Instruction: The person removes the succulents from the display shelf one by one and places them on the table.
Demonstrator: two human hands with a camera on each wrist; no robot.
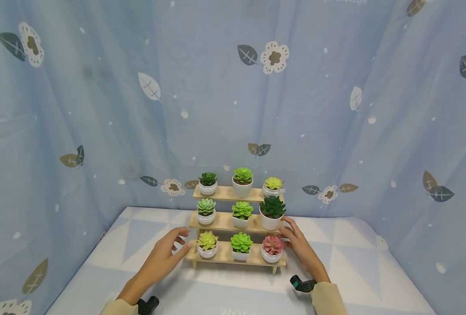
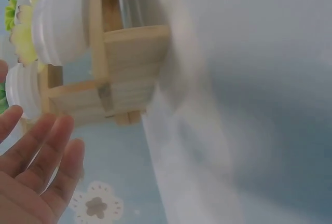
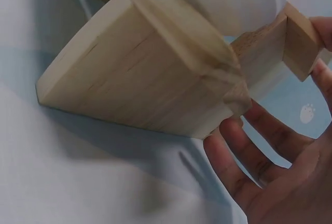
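Observation:
A three-tier wooden plant stand (image 1: 221, 223) holds rows of small potted succulents. My left hand (image 1: 161, 253) is beside its left end, fingers spread and loosely bent, with nothing in it; the left wrist view shows the fingers (image 2: 67, 156) near the stand's side panels. At the right end, my right hand (image 1: 300, 247) touches the stand, fingertips (image 3: 215, 149) against the wooden side in the right wrist view. Closest to that hand are a dark green succulent (image 1: 272, 207) on the middle tier and a pink succulent (image 1: 272, 245) on the bottom tier.
The stand rests on a table covered with a pale blue and white cloth (image 1: 359, 267). Blue curtains (image 1: 201, 109) with leaf and flower prints surround the table at the back and sides. Black wrist devices (image 1: 303, 284) are strapped by the sleeves.

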